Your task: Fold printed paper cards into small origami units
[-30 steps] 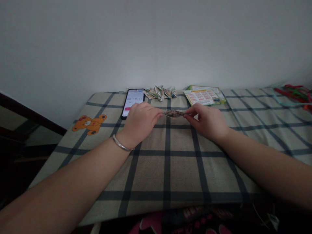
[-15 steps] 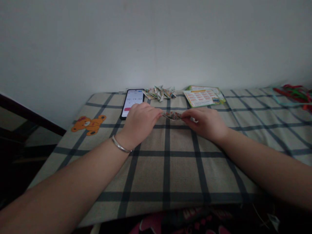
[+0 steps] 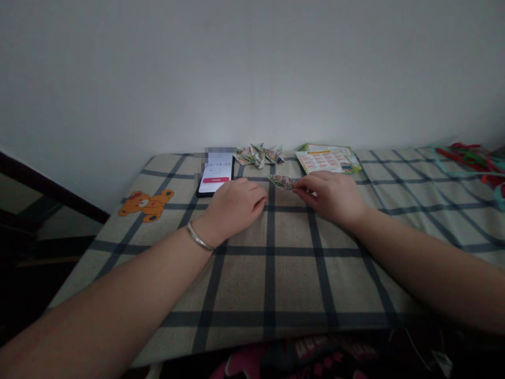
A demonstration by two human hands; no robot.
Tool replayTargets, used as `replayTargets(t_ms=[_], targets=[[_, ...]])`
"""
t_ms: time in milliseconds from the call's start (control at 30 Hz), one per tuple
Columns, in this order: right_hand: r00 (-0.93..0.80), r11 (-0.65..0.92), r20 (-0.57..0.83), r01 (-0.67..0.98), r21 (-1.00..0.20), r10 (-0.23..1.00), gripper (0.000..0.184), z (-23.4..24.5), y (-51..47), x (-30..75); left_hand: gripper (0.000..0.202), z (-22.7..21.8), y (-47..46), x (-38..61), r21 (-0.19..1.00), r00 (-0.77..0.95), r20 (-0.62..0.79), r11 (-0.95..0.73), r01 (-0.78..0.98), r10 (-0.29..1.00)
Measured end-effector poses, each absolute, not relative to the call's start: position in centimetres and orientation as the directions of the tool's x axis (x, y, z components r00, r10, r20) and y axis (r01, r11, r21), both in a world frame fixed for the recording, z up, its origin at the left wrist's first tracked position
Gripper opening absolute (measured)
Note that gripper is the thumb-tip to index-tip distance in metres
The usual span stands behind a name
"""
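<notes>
A plain pale grey wall (image 3: 252,68) is filling the upper part of the frame, catching dim, soft light and darkening toward the corners. A tabletop (image 3: 244,284) dressed in dark-checked beige is stretching across the centre, while a dark bar (image 3: 55,187) is slanting down at the left edge

Tablecloth (image 3: 240,284) between the forearms (image 3: 134,289) allows passage; the folded paper (image 3: 282,182) obstructs beyond.

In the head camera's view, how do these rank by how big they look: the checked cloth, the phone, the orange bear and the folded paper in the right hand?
1. Checked cloth, by far.
2. Phone and orange bear: too alike to rank.
3. Folded paper, its end hidden by fingers.
</notes>
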State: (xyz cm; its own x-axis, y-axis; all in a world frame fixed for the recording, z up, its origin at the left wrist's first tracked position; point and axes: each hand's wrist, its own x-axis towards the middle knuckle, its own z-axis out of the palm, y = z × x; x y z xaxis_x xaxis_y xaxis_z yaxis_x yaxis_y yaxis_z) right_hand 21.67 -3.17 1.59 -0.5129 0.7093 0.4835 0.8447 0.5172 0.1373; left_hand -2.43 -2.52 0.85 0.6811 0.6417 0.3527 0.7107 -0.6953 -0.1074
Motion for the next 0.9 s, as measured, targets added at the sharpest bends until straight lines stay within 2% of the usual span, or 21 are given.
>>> replayTargets(t_ms=[100,233,367,567,900], targets=[[-0.570,0.511,0.410,0.821,0.255,0.712,0.036,2.2,-2.6,21.3,0.022,0.9,-2.8,-2.3,-0.148,0.703,0.336,-0.702,0.697,0.627],[-0.593,0.497,0.327,0.801,0.334,0.736,0.035,2.7,-1.3,20.4,0.020,0.9,-3.3,-2.2,-0.178,0.708,0.329,-0.695,0.697,0.625],[-0.570,0.465,0.295,0.810,0.358,0.767,0.034,2.6,0.1,19.3,0.019,0.9,-3.4,-2.2,-0.183,0.711,0.313,-0.694,0.696,0.630],[-0.550,0.434,0.324,0.823,0.367,0.769,0.033,2.3,1.9,18.3,0.018,0.8,-3.3,-2.4,-0.183,0.714,0.320,-0.699,0.692,0.623],[-0.530,0.427,0.255,0.828,0.364,0.809,0.029,2.7,3.4,17.4,0.017,0.5,-3.0,-2.3,-0.160,0.704,0.332,-0.698,0.698,0.628]])
